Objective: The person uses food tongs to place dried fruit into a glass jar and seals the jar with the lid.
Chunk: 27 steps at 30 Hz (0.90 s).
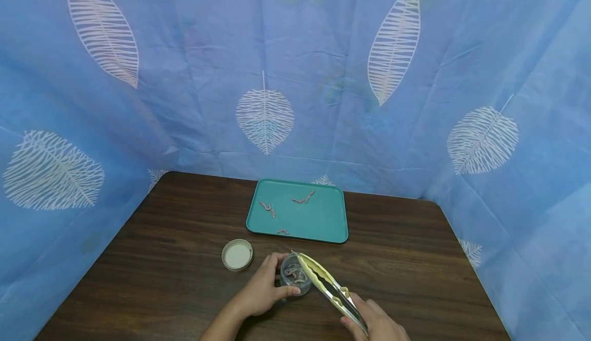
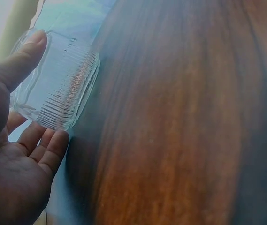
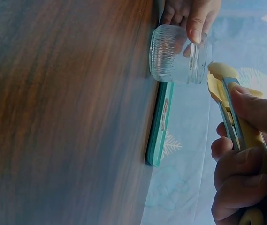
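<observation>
My left hand (image 1: 263, 288) grips a small clear glass jar (image 2: 60, 89), thumb on one side and fingers on the other. Vertical ribs run round the jar's lower part, and thin pinkish worm-like pieces (image 1: 295, 275) lie inside it. In my right hand (image 1: 376, 324) is a pair of tongs (image 3: 223, 70) with yellow tips and metal arms. The tips are at the jar's right rim in the head view; the right wrist view shows them just off its mouth. Whether the tips pinch anything is too small to tell.
Behind the jar lies a teal tray (image 1: 318, 223) with several pink worm-like pieces (image 1: 268, 207) on it. A round lid (image 1: 237, 255) rests on the dark wooden table (image 1: 175, 259), left of the jar. Blue leaf-print cloth (image 1: 318, 125) hangs along the table's back and sides.
</observation>
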Each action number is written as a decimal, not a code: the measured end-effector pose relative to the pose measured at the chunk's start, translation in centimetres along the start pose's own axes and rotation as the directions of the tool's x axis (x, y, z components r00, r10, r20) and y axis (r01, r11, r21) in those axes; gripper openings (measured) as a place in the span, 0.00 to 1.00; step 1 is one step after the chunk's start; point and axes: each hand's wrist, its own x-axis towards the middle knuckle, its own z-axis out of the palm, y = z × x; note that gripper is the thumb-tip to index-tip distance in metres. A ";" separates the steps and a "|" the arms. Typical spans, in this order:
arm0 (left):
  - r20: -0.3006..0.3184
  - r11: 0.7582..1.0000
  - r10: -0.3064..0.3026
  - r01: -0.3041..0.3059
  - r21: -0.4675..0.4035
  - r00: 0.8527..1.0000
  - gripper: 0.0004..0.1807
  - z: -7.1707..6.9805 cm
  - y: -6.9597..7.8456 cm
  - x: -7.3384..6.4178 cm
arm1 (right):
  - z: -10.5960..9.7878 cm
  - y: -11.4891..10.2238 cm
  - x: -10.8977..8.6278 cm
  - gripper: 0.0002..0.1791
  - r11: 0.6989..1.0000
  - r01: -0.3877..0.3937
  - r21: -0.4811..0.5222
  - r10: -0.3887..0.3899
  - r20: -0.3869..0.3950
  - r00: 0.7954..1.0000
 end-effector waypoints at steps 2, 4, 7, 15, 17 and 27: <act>-0.002 1.000 0.002 -0.002 0.002 1.000 0.47 0.0 0.0 0.0 | 0.0 0.0 -0.2 0.29 1.000 0.002 0.002 -0.002 -0.012 1.000; -0.002 1.000 0.006 -0.006 0.002 1.000 0.46 0.0 0.0 0.0 | -0.1 0.0 -0.3 0.29 1.000 0.002 0.006 -0.002 -0.019 1.000; 0.001 1.000 0.007 -0.007 -0.003 1.000 0.46 0.0 0.1 0.0 | -0.1 0.0 -0.3 0.31 1.000 -0.004 0.010 0.004 -0.010 1.000; 0.016 1.000 -0.001 0.001 -0.024 1.000 0.47 -0.1 0.0 -0.1 | -0.1 -0.2 -0.1 0.43 0.999 -0.041 0.028 0.040 0.010 0.999; 0.017 1.000 -0.002 0.003 -0.027 1.000 0.47 -0.1 -0.1 -0.1 | -0.1 -0.3 0.0 0.46 0.999 -0.039 0.037 0.039 0.004 0.999; 0.011 1.000 0.001 -0.001 -0.016 1.000 0.46 -0.1 -0.1 0.0 | -0.5 -0.6 0.8 0.52 0.995 -0.058 0.082 0.057 0.011 0.998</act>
